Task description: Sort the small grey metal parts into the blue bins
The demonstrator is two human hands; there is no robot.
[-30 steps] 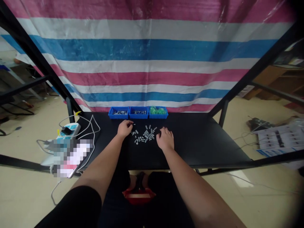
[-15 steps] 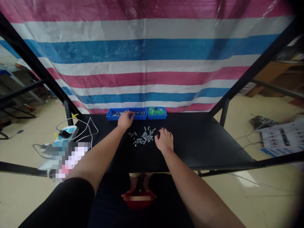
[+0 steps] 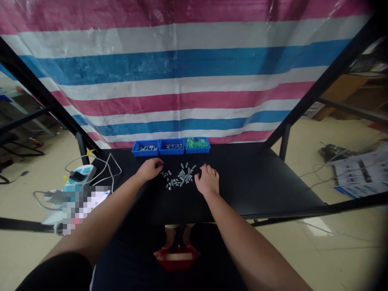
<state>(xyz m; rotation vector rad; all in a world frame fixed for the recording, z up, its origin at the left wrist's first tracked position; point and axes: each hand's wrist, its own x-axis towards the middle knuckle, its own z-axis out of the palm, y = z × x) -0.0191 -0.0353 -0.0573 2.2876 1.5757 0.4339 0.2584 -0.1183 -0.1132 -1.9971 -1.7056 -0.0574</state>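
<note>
The left hand (image 3: 149, 169) is resting curled at the left edge of a scattered pile of small grey metal cylinders (image 3: 179, 178) on the smooth black table (image 3: 257, 182); whether it is pinching one cannot be told. The right hand (image 3: 207, 180) is lying loosely bent at the pile's right edge. Being round and shiny, the pieces could be rolling away if a hand is brushing them. Three blue plastic trays (image 3: 171, 146) are standing behind.

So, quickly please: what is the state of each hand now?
Left hand: fingers curled at the left edge of the small metal parts; holding anything cannot be told.
Right hand: resting on the table, fingertips at the pile; grip cannot be told.
</note>
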